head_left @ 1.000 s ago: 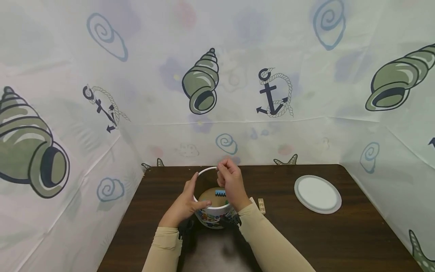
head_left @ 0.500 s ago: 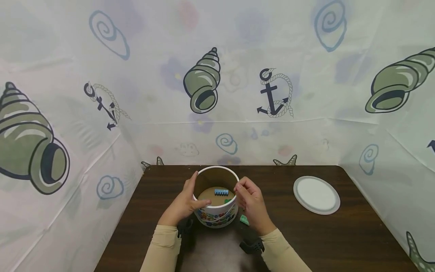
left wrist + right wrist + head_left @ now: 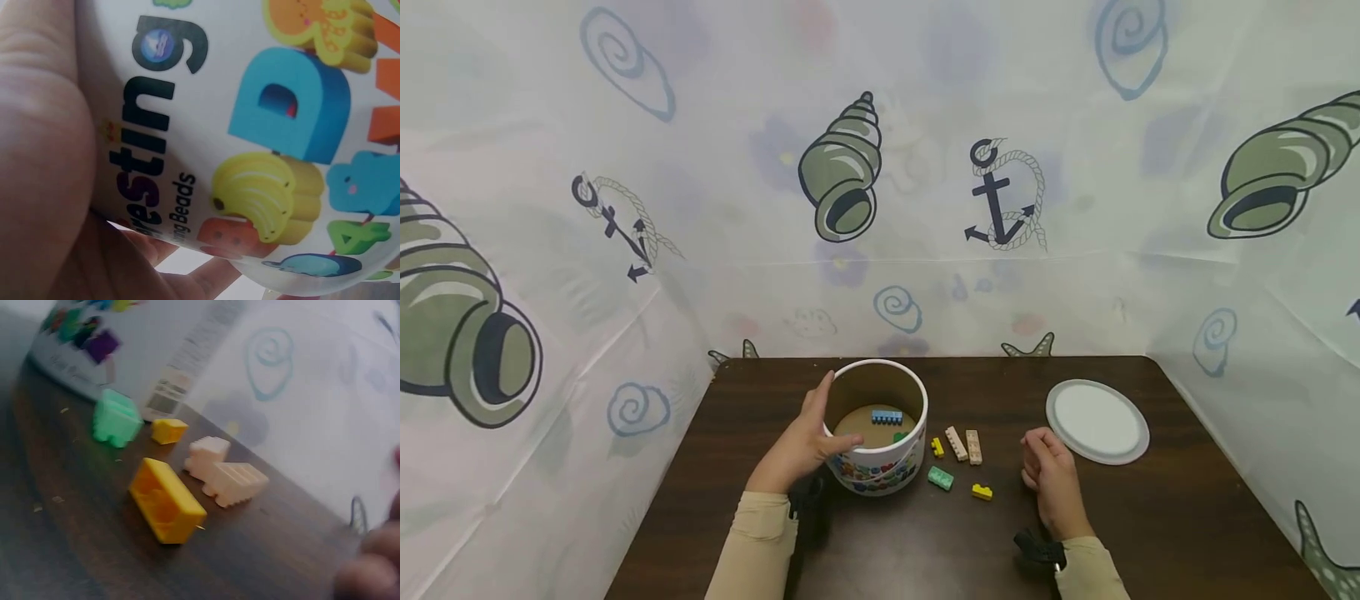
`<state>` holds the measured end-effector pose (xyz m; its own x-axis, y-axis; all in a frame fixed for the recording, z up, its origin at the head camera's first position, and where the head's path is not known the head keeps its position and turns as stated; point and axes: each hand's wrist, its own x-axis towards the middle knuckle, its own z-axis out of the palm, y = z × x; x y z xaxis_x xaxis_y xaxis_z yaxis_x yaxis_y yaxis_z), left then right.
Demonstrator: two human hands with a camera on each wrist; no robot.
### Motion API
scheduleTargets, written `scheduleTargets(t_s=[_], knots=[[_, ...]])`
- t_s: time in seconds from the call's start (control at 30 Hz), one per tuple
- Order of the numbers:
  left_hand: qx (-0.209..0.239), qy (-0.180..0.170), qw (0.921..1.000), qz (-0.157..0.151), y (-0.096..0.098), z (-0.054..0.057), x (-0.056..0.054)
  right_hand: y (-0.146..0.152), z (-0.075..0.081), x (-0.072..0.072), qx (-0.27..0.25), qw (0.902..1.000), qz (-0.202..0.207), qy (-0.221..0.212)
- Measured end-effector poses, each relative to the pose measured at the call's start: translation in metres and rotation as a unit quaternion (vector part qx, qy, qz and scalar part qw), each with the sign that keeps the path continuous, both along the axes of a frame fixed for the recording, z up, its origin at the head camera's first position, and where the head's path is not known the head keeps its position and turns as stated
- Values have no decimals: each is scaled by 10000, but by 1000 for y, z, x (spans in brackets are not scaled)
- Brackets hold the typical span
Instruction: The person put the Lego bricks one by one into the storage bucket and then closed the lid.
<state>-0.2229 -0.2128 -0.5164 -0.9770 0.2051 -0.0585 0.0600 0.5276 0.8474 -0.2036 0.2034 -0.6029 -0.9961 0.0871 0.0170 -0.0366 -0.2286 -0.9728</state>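
Observation:
My left hand (image 3: pixel 801 442) holds the white round bucket (image 3: pixel 880 467) at its left side, thumb on the front rim and fingers along the outside. Colourful letters and fruit are printed on the bucket's wall in the left wrist view. Inside lie a light blue toy brick (image 3: pixel 887 417) and, partly hidden by the rim, a green brick (image 3: pixel 900 437). My right hand (image 3: pixel 1051 483) is over the table at the right, just left of the lid (image 3: pixel 1097 421), fingers loosely curled with nothing visible in them. Only blurred fingertips (image 3: pixel 369 575) show in the right wrist view.
Loose bricks lie right of the bucket: a mint green one (image 3: pixel 940 477), two yellow ones, the nearer (image 3: pixel 982 492) lying open side out (image 3: pixel 167 501), and two beige ones (image 3: pixel 973 447). Patterned cloth walls (image 3: pixel 925 308) enclose the dark wooden table (image 3: pixel 880 558) at back and sides.
My right hand has moved from over the bucket's mouth, past its right rim, out to the right beside the lid. The loose bricks are now uncovered. My left hand stays on the bucket.

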Motion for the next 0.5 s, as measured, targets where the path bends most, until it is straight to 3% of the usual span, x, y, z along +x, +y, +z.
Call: scheduleTargets(t_s=[0.1, 0.2, 0.37, 0.5], knots=[[14, 21, 10000, 10, -1, 3, 1, 4, -8, -8, 326, 9975, 46, -619], [29, -68, 10000, -15, -2, 3, 1, 0, -9, -11, 856, 9921, 111, -913], [72, -72, 9999, -18, -1, 1, -1, -8, -8, -12, 1809, 9798, 205, -822], [74, -14, 10000, -1, -1, 0, -2, -8, -9, -14, 2051, 9751, 298, -796]])
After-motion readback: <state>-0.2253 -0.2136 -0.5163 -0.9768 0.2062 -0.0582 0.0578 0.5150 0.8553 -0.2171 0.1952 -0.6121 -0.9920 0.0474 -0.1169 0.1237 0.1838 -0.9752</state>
